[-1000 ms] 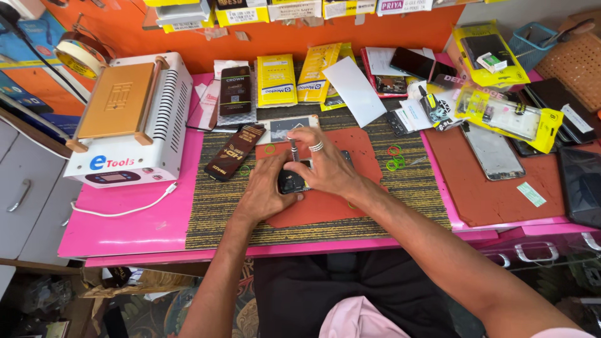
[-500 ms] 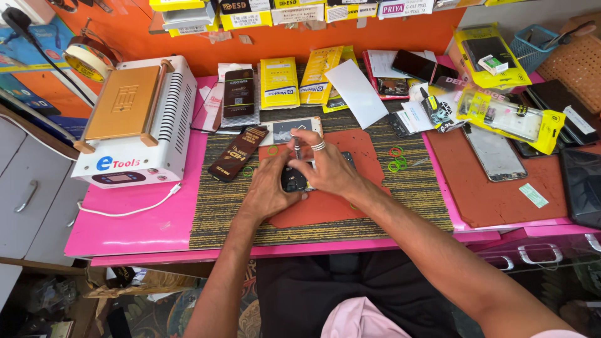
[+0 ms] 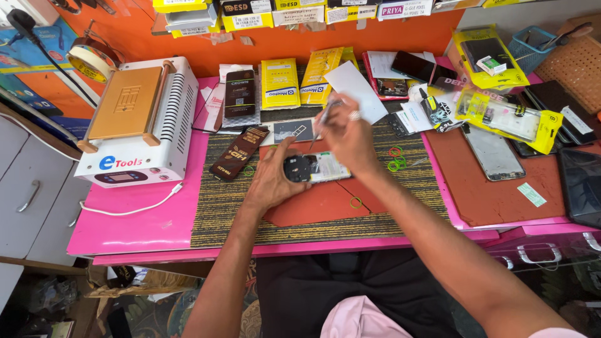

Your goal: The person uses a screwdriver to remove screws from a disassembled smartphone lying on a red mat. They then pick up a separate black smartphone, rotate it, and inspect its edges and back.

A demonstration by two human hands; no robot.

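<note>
Grasping the opened phone (image 3: 313, 169) on the orange mat (image 3: 319, 203), the left hand (image 3: 272, 178) steadied it; the right hand (image 3: 347, 134) had lifted away, pinching tweezers (image 3: 322, 119).

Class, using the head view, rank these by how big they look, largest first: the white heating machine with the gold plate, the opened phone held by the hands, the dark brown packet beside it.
1. White heating machine
2. Opened phone, partly hidden by the left hand
3. Dark brown packet; close to the phone, so unsure.
</note>
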